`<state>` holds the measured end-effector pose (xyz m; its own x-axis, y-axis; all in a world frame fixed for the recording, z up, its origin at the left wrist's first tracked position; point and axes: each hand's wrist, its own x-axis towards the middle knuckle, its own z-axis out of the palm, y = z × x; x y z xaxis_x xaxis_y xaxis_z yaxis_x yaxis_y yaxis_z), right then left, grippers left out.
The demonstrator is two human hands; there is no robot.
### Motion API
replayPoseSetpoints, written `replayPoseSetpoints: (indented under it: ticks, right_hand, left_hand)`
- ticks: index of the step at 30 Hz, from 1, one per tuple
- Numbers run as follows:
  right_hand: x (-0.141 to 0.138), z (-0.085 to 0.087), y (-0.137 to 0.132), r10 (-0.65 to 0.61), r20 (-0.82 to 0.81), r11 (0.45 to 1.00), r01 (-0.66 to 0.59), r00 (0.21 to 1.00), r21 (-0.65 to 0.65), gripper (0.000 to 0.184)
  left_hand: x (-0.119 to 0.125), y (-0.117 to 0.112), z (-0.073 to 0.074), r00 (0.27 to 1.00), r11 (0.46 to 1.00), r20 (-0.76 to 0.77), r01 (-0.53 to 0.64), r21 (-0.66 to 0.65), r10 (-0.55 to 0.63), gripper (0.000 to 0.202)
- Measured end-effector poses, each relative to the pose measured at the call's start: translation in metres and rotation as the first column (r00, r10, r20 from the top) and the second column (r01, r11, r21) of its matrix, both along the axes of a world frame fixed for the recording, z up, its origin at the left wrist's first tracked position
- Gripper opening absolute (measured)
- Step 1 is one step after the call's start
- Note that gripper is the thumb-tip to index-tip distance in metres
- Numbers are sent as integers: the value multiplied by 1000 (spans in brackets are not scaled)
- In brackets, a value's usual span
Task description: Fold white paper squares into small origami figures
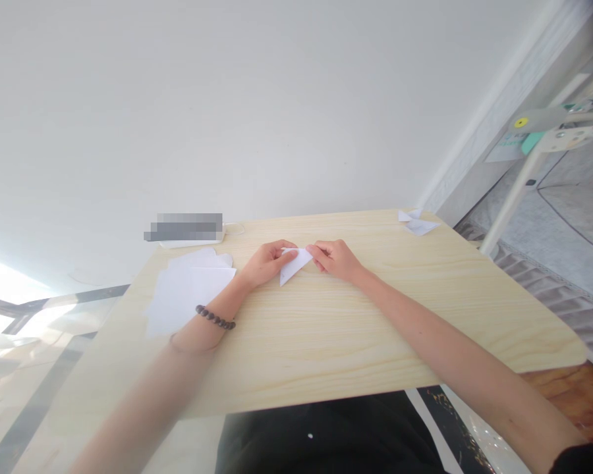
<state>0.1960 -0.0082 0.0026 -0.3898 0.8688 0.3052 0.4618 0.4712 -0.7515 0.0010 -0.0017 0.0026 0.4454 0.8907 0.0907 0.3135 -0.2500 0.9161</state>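
Note:
Between my two hands, over the middle of the light wooden table, is a white folded paper with a triangular outline, one point toward me. My left hand, below a dark bead bracelet, pinches its upper left part between thumb and fingers. At the paper's right corner, my right hand grips with thumb and curled fingers. The fingertips behind the paper are hidden. Loose white sheets lie in an overlapping pile to the left of my left hand.
Folded white paper pieces lie at the table's far right corner. A pixelated object with a white base stands at the far left. Behind the table rises a pale wall. A white metal frame stands beyond the right edge.

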Motion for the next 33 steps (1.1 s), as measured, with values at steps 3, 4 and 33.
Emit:
replayPoseSetpoints:
  ticks: [3,4,33]
  right_hand:
    - [1,-1,0,10,-57,999,-13,998,-50,41]
    - [1,-1,1,28,-79,997,-34,996,-74,39]
    - [4,-6,7,134,-96,968,-151,986,-202,24]
  left_hand:
    - [-1,3,-3,999,999,-10,-31,35,31,37]
    - [-2,3,-4,999,998,-8,-44,36,44,37]
    - [2,4,-4,993,998,109,-55,18,53,37]
